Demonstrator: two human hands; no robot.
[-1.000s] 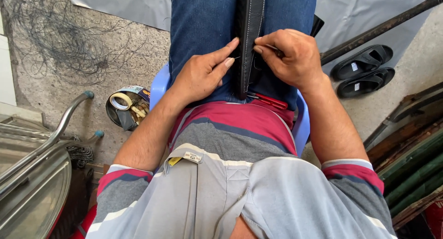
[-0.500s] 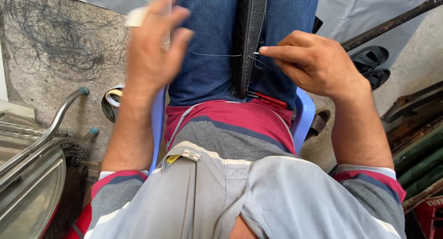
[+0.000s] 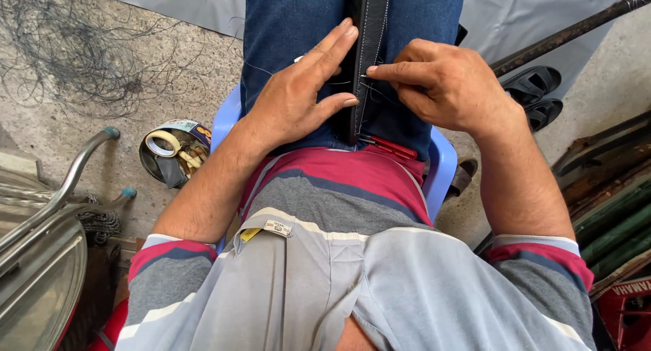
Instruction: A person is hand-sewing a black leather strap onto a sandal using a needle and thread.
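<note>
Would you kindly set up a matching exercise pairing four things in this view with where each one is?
Things:
1. black strap
2. tin of tape rolls
3. black sandals
4. tangled wire

Places:
A. on the floor, top left
B. between the two hands, over the lap
C. on the floor, beside the blue chair
D. on the floor, at the right

Pairs: 1-B, 2-C, 3-D, 4-A

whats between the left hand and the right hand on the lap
In the head view, the black stitched leather strap runs upright between the left hand and right hand, over the blue jeans. Both hands touch it; thin thread crosses there.
</note>
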